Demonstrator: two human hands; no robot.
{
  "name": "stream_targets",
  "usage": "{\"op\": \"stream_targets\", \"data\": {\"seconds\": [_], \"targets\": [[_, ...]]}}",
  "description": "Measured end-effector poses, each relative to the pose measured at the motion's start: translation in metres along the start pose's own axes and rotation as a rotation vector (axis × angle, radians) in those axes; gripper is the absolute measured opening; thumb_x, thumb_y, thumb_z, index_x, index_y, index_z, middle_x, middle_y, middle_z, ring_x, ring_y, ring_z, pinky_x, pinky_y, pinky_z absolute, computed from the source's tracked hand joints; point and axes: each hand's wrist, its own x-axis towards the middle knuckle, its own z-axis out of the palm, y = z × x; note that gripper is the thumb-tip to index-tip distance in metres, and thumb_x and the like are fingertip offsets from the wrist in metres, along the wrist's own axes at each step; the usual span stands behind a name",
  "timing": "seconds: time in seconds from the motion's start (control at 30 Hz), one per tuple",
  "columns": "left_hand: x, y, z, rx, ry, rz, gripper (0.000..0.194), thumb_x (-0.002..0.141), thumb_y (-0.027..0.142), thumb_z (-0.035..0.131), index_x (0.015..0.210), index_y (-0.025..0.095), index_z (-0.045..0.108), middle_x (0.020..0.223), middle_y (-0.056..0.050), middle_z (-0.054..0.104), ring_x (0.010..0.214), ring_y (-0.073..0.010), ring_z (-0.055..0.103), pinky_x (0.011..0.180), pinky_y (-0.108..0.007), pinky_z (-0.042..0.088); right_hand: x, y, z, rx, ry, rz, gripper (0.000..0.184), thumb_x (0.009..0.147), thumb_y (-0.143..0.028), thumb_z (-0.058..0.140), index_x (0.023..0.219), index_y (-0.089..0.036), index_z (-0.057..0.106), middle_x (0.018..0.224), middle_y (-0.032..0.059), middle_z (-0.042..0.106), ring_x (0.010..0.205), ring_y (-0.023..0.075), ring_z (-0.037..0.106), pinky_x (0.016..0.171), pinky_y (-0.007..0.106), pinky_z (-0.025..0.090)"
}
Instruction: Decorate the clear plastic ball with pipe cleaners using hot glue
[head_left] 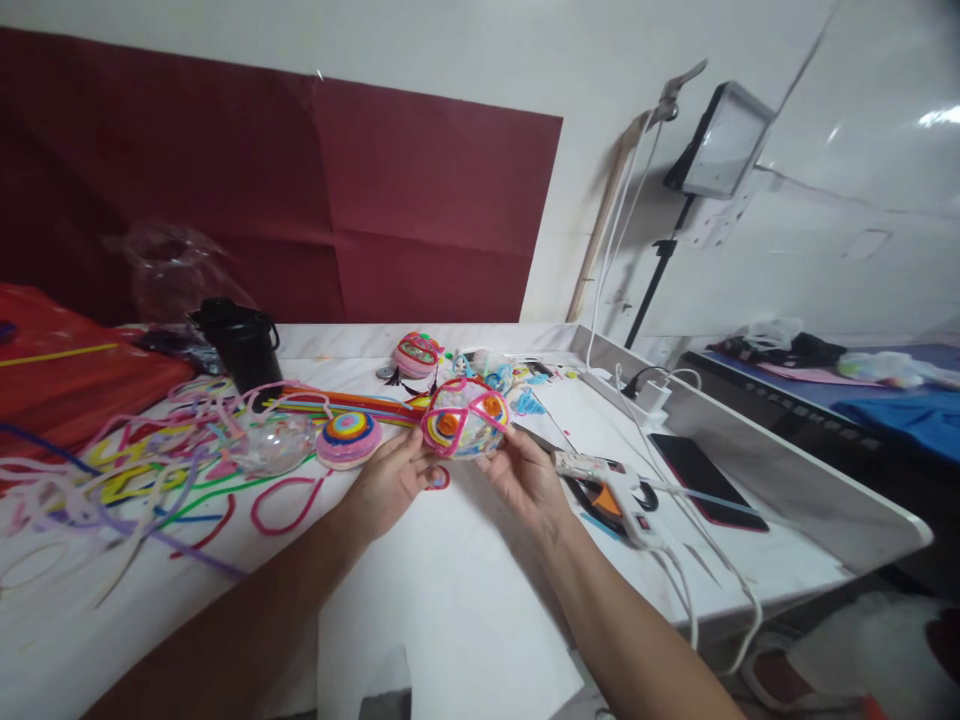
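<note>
Between both hands I hold up a rounded, clear plastic shell point(471, 443) trimmed with pink pipe cleaner and two orange-and-yellow coiled discs. My left hand point(394, 482) grips its left edge, fingers closed round it. On its right edge, the thumb and fingers of my right hand point(525, 480) are closed too. Just left of my left hand lies a dome point(349, 438) of coiled pipe cleaner in pink, yellow and blue rings. A white glue gun point(619, 497) rests to the right of my right hand, its cord running toward the table's front edge.
Loose pipe cleaners point(150, 470) spread over the left side around a clear plastic shell point(274, 445). A black tumbler point(241, 345) stands behind them. Farther back sits a pink coiled ball point(417, 355). A phone point(705, 482) lies by the raised right edge, near white cables and a lamp point(724, 140).
</note>
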Motion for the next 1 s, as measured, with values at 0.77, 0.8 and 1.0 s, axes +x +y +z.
{"op": "stream_targets", "data": {"seconds": [0.77, 0.8, 1.0], "targets": [[-0.0027, 0.0024, -0.003, 0.001, -0.022, 0.016, 0.017, 0.084, 0.032, 0.068, 0.085, 0.016, 0.065, 0.081, -0.006, 0.069, 0.071, -0.017, 0.061, 0.058, -0.028, 0.043, -0.0013, 0.0033, -0.0018, -0.065, -0.069, -0.024, 0.014, 0.071, -0.015, 0.072, 0.084, -0.018, 0.067, 0.083, 0.0045, 0.075, 0.087, 0.0219, 0.071, 0.087, 0.041, 0.057], [-0.0031, 0.003, -0.0023, -0.002, -0.02, 0.018, 0.018, 0.083, 0.034, 0.068, 0.085, 0.016, 0.065, 0.082, -0.006, 0.069, 0.071, -0.017, 0.061, 0.058, -0.028, 0.043, -0.0014, 0.0034, -0.0017, -0.069, -0.072, -0.026, 0.015, 0.071, -0.015, 0.072, 0.084, -0.018, 0.067, 0.083, 0.0045, 0.075, 0.086, 0.0219, 0.072, 0.087, 0.041, 0.057], [-0.0072, 0.0081, 0.0007, 0.086, -0.011, 0.033, 0.027, 0.079, 0.038, 0.072, 0.094, 0.016, 0.066, 0.092, -0.007, 0.069, 0.081, -0.0188, 0.062, 0.06, -0.028, 0.046, -0.0045, 0.0047, 0.0023, -0.124, -0.105, -0.036, 0.019, 0.071, -0.017, 0.073, 0.089, -0.017, 0.068, 0.086, 0.0066, 0.076, 0.09, 0.0239, 0.071, 0.085, 0.041, 0.058]]}}
